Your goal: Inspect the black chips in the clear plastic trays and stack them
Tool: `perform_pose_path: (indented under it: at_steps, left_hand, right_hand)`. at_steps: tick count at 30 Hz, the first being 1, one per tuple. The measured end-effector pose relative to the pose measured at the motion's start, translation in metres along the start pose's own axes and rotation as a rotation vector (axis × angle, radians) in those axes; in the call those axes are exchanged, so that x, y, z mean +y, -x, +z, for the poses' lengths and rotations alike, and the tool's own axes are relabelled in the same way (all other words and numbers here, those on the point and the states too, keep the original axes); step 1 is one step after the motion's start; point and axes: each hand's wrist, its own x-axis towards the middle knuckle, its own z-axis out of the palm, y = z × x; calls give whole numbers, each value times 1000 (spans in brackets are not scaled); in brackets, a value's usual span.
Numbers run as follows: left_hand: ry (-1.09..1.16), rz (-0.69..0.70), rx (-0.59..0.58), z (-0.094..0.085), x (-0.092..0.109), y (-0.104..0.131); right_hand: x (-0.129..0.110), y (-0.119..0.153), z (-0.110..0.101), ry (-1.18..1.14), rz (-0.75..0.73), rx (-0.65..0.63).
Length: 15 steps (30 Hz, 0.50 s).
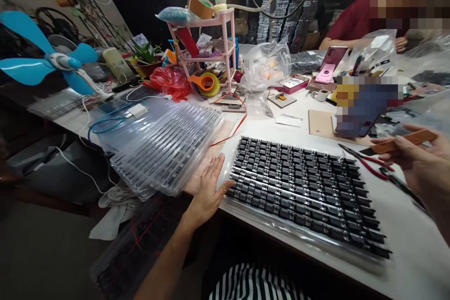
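A clear plastic tray filled with rows of small black electronic parts [298,187] lies at the table's front edge. My left hand [207,192] rests at the tray's left edge, fingers spread, with the thumb touching its corner. At the far right, my right hand [418,154] is closed around a flat brown strip-like tool [404,142], raised to the right of the tray. Beneath it on the table lie red-handled pliers [372,164]. Left of the tray is a stack of clear plastic trays [168,145].
A blue fan [63,61] stands at the left. Behind are a pink rack [227,47], orange tape [206,83], plastic bags [265,68] and a pink phone [330,65]. A person in a red shirt [351,21] sits across the table [295,137].
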Motion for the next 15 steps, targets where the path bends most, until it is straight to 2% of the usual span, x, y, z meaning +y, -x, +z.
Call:
perform_pose_path:
  at_steps: [4, 7, 11, 15]
  left_hand:
    - [75, -31, 18, -3, -1, -32]
    - [71, -12, -52, 0, -2, -57]
    - [-38, 10, -186, 11, 1, -81]
    - [-100, 74, -249, 24, 3, -88]
  right_hand:
    - [25, -7, -22, -28, 99, 77]
    - [33, -7, -31, -29, 134, 97]
    - [21, -3, -34, -48, 92, 108]
    - [8, 4, -29, -61, 51, 87]
